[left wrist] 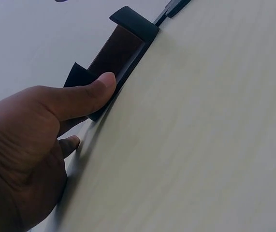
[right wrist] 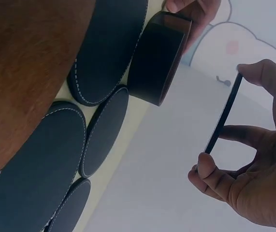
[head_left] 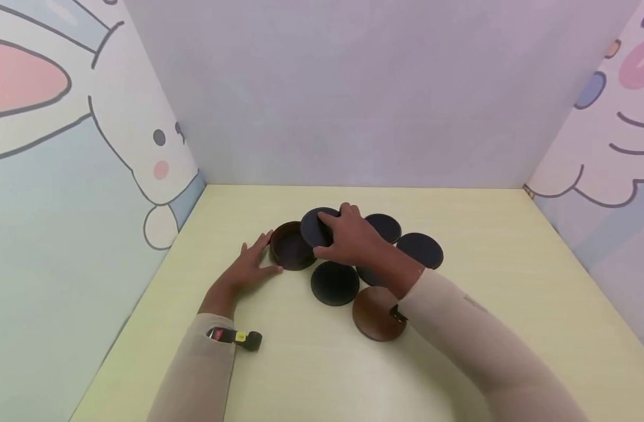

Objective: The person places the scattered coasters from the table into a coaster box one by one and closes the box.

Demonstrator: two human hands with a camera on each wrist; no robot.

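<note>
My left hand [head_left: 244, 271] grips the side of a round dark coaster holder [head_left: 292, 251] on the table. In the left wrist view, the thumb [left wrist: 99, 92] lies on the holder's wall [left wrist: 116, 50], which has a notch cut in it. A black round coaster [head_left: 313, 230] is pinched by its edges between the thumb and fingers of my right hand [head_left: 349, 237]. That coaster is raised just right of the holder, overlapping its rim in the head view. The right wrist view shows the held coaster [right wrist: 223, 116] edge-on, with the holder [right wrist: 154, 60] beyond it.
Several black stitched coasters lie flat to the right, among them a near one [head_left: 334, 283], a back one [head_left: 383, 227] and a right one [head_left: 422, 249]. A brown coaster [head_left: 377, 316] lies nearest me, partly under my right sleeve. Walls enclose the pale table [head_left: 300, 375].
</note>
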